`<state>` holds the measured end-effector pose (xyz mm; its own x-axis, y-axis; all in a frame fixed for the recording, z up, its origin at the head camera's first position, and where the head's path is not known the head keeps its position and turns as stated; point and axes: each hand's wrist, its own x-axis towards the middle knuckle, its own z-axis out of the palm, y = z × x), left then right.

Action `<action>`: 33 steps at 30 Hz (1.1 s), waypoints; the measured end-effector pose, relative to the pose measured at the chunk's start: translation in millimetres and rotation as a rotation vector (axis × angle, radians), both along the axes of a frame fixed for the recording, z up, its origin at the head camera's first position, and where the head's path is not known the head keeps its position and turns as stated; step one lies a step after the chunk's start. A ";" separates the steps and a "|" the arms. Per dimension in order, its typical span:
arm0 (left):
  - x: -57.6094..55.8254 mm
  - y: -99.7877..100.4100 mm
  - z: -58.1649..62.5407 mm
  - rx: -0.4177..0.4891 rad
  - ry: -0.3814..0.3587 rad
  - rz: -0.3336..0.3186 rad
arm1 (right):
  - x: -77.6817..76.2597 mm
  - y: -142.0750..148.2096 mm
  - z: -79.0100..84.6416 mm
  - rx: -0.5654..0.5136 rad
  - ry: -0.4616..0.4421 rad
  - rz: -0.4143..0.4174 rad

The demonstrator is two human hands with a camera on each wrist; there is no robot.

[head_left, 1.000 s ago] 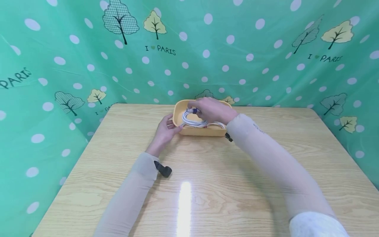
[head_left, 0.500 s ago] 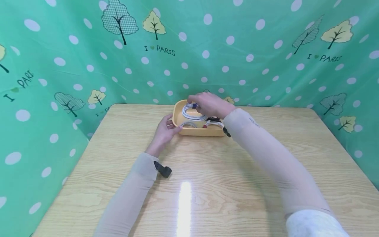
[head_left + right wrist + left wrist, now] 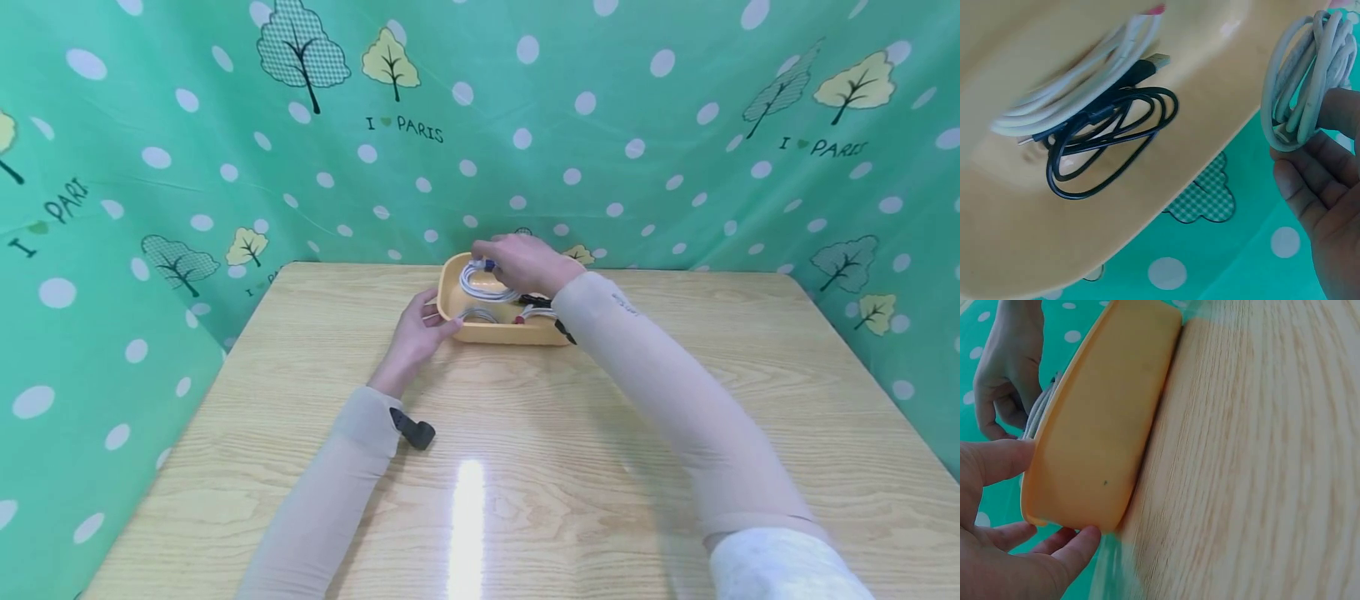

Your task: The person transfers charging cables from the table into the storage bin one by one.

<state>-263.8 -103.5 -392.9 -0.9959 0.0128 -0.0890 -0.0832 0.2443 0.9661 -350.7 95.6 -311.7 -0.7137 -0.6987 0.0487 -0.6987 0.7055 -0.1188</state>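
Observation:
Near the table's back edge stands a yellow plastic bin (image 3: 513,335). My left hand (image 3: 418,329) grips its left end, with the thumb at the rim and the fingers against the outer wall in the left wrist view. My right hand (image 3: 528,260) holds a coiled white cable (image 3: 1307,81) by its bundle over the bin; a blue band shows on it in the head view. Inside the bin lie a coiled black USB cable (image 3: 1110,134) and a white cable with a red end (image 3: 1079,94), side by side. Another pale coil (image 3: 478,314) rests by the left end.
The wooden table (image 3: 525,433) spreads out in front of the bin. A green dotted cloth (image 3: 480,150) hangs right behind the back edge and along both sides. A black strap piece (image 3: 414,429) sticks out from my left sleeve.
My right hand has shifted slightly up and back with the white coil, uncovering the black cable and the other coils in the bin. The left hand and the bin have stayed in place.

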 end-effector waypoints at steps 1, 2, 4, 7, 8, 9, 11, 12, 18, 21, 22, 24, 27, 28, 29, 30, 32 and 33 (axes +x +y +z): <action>-0.2 -0.1 -0.2 0.000 0.002 -0.002 | -1.2 -0.2 -1.6 0.001 0.007 -0.004; -0.4 -0.2 -0.4 0.001 0.005 -0.004 | -2.4 -0.2 -3.0 0.000 0.013 -0.007; -0.6 -0.3 -0.8 0.005 0.009 -0.008 | -4.4 -0.6 -5.3 -0.005 0.017 -0.010; -1.1 -0.5 -1.7 0.008 0.007 -0.007 | -7.4 -1.9 -8.5 -0.005 0.028 -0.010; -1.2 -0.5 -1.9 0.009 0.008 -0.007 | -8.3 -2.5 -9.3 -0.002 0.029 -0.010; -1.4 -0.6 -2.0 0.010 0.009 -0.007 | -9.1 -3.2 -10.3 0.002 0.028 -0.011; -1.5 -0.6 -2.1 0.012 0.009 -0.008 | -10.9 -4.6 -12.1 0.019 0.029 -0.014; -1.5 -0.6 -2.2 0.013 0.012 -0.009 | -11.7 -5.4 -12.9 0.027 0.028 -0.017; -1.4 -0.1 -2.8 0.017 0.022 -0.002 | -15.5 -10.7 -15.0 0.070 0.013 -0.023; -1.5 -0.2 -2.9 0.010 0.021 0.004 | -16.3 -13.1 -14.1 0.085 0.012 -0.016; -1.4 -0.2 -2.8 0.008 0.020 0.006 | -16.6 -13.8 -13.7 0.091 0.014 -0.014; -1.2 -0.3 -2.8 0.004 0.018 0.007 | -16.9 -15.3 -12.6 0.105 0.014 -0.013; -0.8 -0.5 -2.4 0.005 0.018 0.003 | -16.8 -17.4 -10.2 0.121 0.009 -0.013; -0.6 -0.5 -2.2 0.006 0.019 0.001 | -16.9 -18.2 -9.4 0.129 0.009 -0.012; -0.7 -0.8 -2.2 0.007 0.018 -0.003 | -16.8 -19.0 -8.4 0.133 0.010 -0.007; -0.5 -1.0 -1.9 0.007 0.018 -0.004 | -16.8 -19.8 -7.2 0.135 0.010 0.000; -0.2 -1.3 -1.4 0.008 0.016 -0.005 | -17.4 -21.4 -5.1 0.147 0.018 0.020; -0.1 -1.5 -1.2 0.008 0.015 -0.004 | -17.9 -22.2 -4.2 0.158 0.028 0.031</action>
